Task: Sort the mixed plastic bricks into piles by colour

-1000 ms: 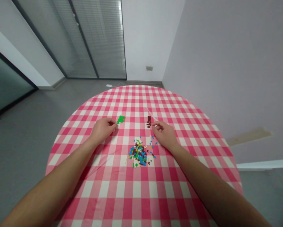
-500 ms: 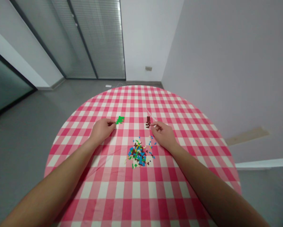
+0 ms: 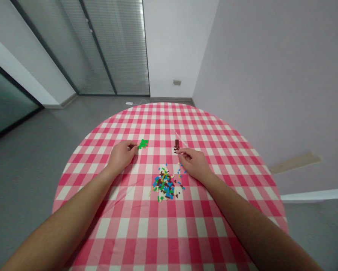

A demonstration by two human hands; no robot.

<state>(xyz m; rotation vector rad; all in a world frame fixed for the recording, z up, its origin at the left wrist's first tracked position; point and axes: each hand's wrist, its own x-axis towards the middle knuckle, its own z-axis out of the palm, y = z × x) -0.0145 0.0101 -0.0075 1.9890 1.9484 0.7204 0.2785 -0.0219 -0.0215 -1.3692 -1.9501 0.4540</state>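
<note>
Beside green pieces [image 3: 143, 143] and brown pieces [image 3: 177, 143], left hand [image 3: 121, 155] and right hand [image 3: 195, 162], grasps unclear, seemingly adjust placement, calling for light fingertip precision.

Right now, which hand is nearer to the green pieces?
Left. The left hand has its fingertips right at the near-left edge of the green pieces; the right hand is well off to their right, beside the brown pieces.
</note>
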